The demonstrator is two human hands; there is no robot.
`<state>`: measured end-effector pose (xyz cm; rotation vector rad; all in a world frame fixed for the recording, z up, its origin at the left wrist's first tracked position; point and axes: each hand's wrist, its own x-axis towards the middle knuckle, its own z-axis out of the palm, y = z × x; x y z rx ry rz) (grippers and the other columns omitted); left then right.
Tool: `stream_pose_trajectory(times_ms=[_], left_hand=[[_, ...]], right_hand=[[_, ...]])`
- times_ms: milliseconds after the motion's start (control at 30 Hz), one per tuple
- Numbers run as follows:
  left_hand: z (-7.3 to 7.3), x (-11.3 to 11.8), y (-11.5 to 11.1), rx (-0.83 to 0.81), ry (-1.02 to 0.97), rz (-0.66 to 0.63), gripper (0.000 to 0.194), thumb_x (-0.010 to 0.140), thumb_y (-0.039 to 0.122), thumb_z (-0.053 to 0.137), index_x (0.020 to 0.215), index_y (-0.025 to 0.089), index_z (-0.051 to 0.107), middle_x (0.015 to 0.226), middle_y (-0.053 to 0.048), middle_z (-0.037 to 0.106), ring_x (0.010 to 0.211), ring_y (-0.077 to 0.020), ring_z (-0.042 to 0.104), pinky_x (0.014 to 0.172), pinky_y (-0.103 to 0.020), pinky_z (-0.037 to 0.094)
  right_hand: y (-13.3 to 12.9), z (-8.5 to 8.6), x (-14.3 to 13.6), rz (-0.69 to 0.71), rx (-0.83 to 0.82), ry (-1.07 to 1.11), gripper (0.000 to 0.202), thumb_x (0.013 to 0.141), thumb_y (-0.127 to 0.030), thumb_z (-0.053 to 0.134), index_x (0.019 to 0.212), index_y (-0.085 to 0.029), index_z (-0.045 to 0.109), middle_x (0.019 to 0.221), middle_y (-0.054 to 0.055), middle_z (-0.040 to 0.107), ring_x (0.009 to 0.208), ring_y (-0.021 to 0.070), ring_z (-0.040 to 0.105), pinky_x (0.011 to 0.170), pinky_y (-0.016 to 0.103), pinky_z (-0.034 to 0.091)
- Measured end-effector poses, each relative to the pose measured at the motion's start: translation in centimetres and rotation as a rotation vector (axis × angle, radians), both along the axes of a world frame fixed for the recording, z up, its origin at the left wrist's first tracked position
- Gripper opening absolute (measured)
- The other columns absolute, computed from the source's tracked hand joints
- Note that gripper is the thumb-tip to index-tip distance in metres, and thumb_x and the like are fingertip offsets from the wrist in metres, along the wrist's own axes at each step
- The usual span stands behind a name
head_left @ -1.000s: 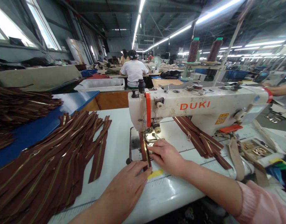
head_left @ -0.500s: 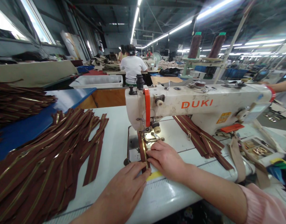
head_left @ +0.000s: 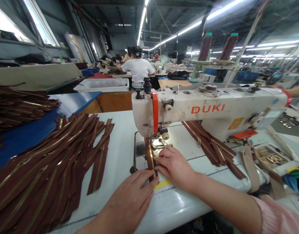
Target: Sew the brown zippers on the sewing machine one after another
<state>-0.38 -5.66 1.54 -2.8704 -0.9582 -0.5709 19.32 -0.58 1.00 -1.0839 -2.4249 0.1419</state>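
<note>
A brown zipper [head_left: 151,157] with gold teeth runs lengthwise under the needle area of the white sewing machine [head_left: 210,109]. Its near end is pinched by my left hand [head_left: 131,195], the thumb and fingers closed on the tape. My right hand [head_left: 176,167] is just below the presser foot [head_left: 160,144], its fingertips pressed together along the zipper's right edge. Left of my hands spreads a large pile of brown zippers [head_left: 54,156]. Behind my right hand, more zippers [head_left: 212,148] lie under the machine arm, one gold pull showing.
A blue table [head_left: 42,128] at left bears another stack of zippers [head_left: 22,104]. Two thread cones [head_left: 205,48] stand above the machine. A parts tray [head_left: 271,157] with metal buckles sits at right. Ahead are a white bin [head_left: 101,85] and a seated person [head_left: 138,70].
The whole view has shifted slightly. My hands and the zipper hold nearly the same place at the machine. The person ahead has moved an arm out to the left.
</note>
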Motion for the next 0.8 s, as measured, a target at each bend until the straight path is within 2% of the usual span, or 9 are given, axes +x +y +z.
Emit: stream_pose_trajectory(times_ms=[400,633,800], left_hand=[[0.4,0.3,0.1,-0.009,0.012,-0.016,0.036,0.089,0.007,0.04,0.119,0.017,0.058,0.112,-0.007,0.064,0.105,-0.0214,0.056,0.094,-0.037,0.05],[-0.1,-0.1,0.3,-0.058,0.014,0.015,0.038,0.089,0.009,0.043,0.125,0.019,0.054,0.117,-0.008,0.061,0.108,-0.0211,0.055,0.094,-0.038,0.05],[-0.1,0.0,1.2,-0.019,0.023,0.007,0.034,0.092,0.011,0.039,0.121,0.016,0.056,0.111,-0.01,0.062,0.102,-0.0229,0.057,0.089,-0.041,0.052]], right_hand=[[0.0,0.1,-0.1,0.007,0.045,-0.066,0.01,0.089,-0.024,0.06,0.093,-0.018,0.067,0.085,0.004,0.062,0.089,0.0209,0.049,0.08,0.033,0.036],[0.3,0.3,0.0,0.012,0.09,-0.122,0.01,0.089,-0.025,0.059,0.092,-0.018,0.066,0.085,0.004,0.062,0.091,0.0214,0.048,0.081,0.034,0.033],[1.3,0.7,-0.1,0.026,0.133,-0.184,0.014,0.09,-0.026,0.058,0.083,-0.018,0.066,0.082,0.003,0.062,0.09,0.021,0.048,0.08,0.035,0.031]])
